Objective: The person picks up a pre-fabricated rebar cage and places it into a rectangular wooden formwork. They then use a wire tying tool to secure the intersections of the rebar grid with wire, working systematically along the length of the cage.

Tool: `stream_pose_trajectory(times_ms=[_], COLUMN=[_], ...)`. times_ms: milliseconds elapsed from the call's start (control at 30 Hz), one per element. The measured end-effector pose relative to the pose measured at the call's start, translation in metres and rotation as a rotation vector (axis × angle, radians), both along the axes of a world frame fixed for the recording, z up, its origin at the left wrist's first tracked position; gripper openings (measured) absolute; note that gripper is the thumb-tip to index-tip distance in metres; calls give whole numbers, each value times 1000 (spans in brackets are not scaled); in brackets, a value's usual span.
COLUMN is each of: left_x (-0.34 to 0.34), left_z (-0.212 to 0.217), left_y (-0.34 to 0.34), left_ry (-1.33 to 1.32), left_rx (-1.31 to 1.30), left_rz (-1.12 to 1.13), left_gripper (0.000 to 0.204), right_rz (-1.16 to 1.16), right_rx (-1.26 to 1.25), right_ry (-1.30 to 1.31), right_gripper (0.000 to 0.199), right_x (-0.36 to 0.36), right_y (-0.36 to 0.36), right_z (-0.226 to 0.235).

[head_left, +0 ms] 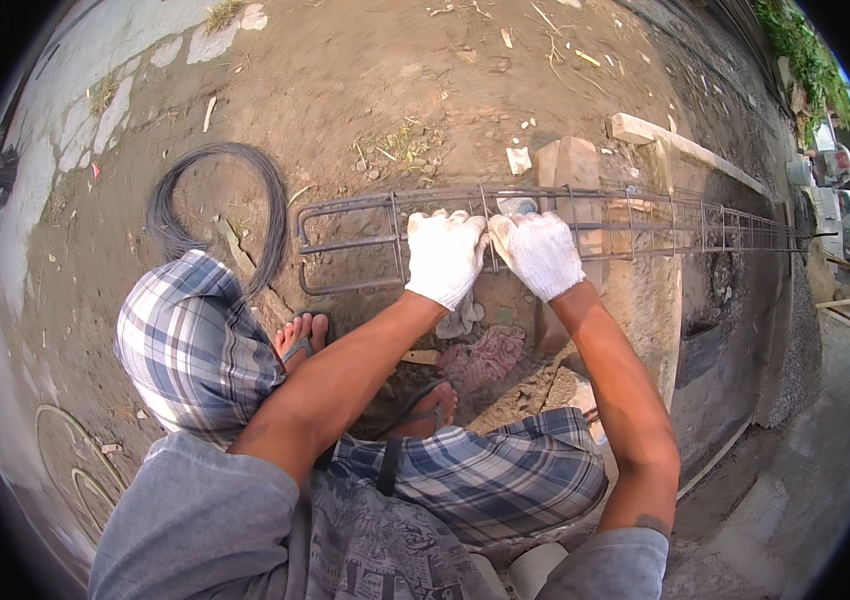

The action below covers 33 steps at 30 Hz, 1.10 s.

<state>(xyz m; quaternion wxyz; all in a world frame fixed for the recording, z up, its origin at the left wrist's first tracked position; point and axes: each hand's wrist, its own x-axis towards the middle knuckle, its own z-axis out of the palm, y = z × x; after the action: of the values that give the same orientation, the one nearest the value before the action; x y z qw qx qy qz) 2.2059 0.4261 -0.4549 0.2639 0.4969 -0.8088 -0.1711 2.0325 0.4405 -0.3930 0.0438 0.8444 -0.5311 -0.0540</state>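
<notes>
A long rebar cage (355,243) of dark steel bars and thin square stirrups lies across in front of me, running from the middle toward the far right. My left hand (445,255), in a white knit glove, has its fingers closed over the cage's bars near its left end. Just to the right, my right hand (537,252) is gloved the same way and closed on the cage beside a stirrup. The two hands almost touch at the thumbs. Whatever lies inside the curled fingers is hidden.
A coil of thin dark wire (275,205) rests on the dirt to the left. Beneath the cage are concrete blocks (577,165) and a crumpled pinkish cloth (485,357). A pale beam (690,150) lies behind at right; a hose (70,415) curls at lower left. My sandalled feet are close below.
</notes>
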Motion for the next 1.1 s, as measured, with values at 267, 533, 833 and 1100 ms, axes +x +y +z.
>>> stream_pose_trajectory(times_ms=[267, 533, 833, 1100], left_x=[2, -9, -13, -4], left_z=[-3, -4, -20, -34], left_y=[-1, 2, 7, 1], left_ry=[-31, -84, -163, -88], left_rx=[-72, -113, -167, -132], left_rz=[2, -23, 0, -14], left_gripper=[14, 17, 25, 27], right_rz=[-357, -556, -1602, -2083], right_rx=[175, 299, -483, 63], right_ry=[-672, -880, -1198, -600], right_gripper=[24, 30, 31, 92], right_x=[-12, -20, -161, -67], right_y=[8, 33, 283, 418], right_z=[-11, -22, 41, -52])
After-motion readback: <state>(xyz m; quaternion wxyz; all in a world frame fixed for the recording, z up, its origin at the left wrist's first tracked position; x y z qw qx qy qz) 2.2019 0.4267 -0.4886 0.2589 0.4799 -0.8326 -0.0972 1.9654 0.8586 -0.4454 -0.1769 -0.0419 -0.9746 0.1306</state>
